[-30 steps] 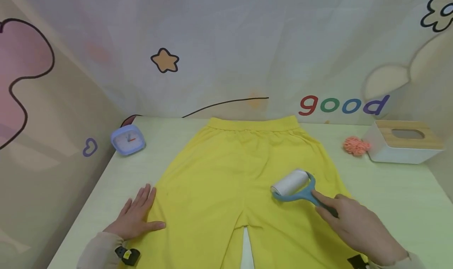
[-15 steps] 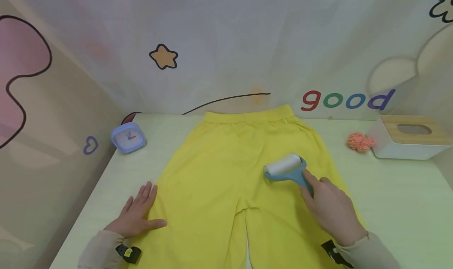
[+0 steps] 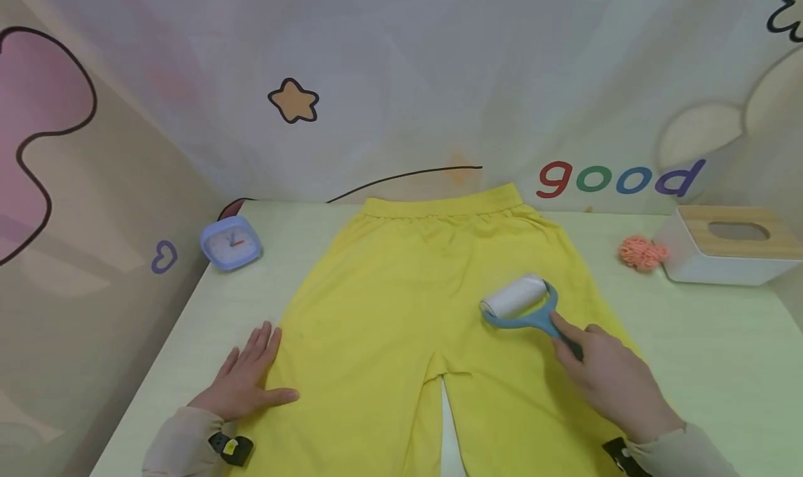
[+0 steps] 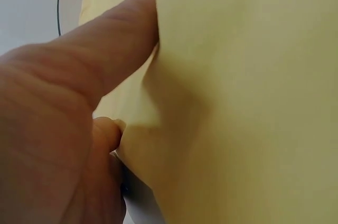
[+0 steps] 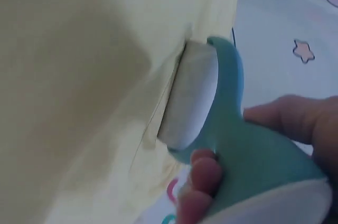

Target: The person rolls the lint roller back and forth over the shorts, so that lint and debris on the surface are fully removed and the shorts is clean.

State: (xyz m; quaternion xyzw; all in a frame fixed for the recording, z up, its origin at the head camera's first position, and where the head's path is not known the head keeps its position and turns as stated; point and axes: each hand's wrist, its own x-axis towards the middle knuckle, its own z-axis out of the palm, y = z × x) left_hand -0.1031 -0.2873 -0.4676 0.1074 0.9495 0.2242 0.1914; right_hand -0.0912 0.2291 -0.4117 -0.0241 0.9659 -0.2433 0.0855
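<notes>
Yellow trousers (image 3: 376, 303) lie spread flat, waistband toward the back wall. My right hand (image 3: 617, 383) grips the blue handle of a lint roller (image 3: 517, 299), its white roll over the trousers below the waistband on the right. In the right wrist view the roll of the lint roller (image 5: 191, 94) sits against the fabric, thumb and fingers on either side of the teal-blue handle. My left hand (image 3: 245, 379) rests with spread, straight fingers on the left edge of the trousers. The left wrist view shows that thumb (image 4: 113, 44) lying on the yellow cloth (image 4: 253, 97).
A lilac clock (image 3: 231, 243) stands at the back left of the pale table (image 3: 709, 365). At the back right is a white tissue box (image 3: 728, 250) with a wooden lid, a coral pompom-like yarn bundle (image 3: 643, 254) beside it. A printed cloth wall (image 3: 401, 79) closes off the back.
The lint roller moved up and left over the trousers, then back a little to the right and nearer. The waistband shifted upward on the right. My left hand has stayed in place.
</notes>
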